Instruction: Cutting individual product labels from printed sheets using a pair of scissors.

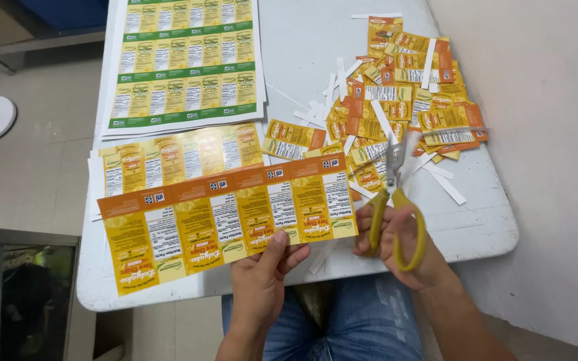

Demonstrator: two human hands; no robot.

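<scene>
A wide yellow-and-orange strip of printed labels (225, 224), 5 panels across, is pinched at its lower edge by the left hand (262, 274), thumb on top. Just beside it, the right hand (403, 244) grips yellow-handled scissors (393, 214); their blades are blurred, so their spread is unclear.

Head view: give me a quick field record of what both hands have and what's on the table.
left hand: holds the orange label strip by its lower edge
right hand: fingers through the yellow-handled scissors, blades open, pointing away
strip: one uncut row of labels, held above the table's near edge
table: white, rounded corners
cut labels: loose pile at the far right, mixed with white offcuts
uncut sheets: yellow sheet behind the strip; green-banded sheet at the far left
below: the person's jeans
</scene>
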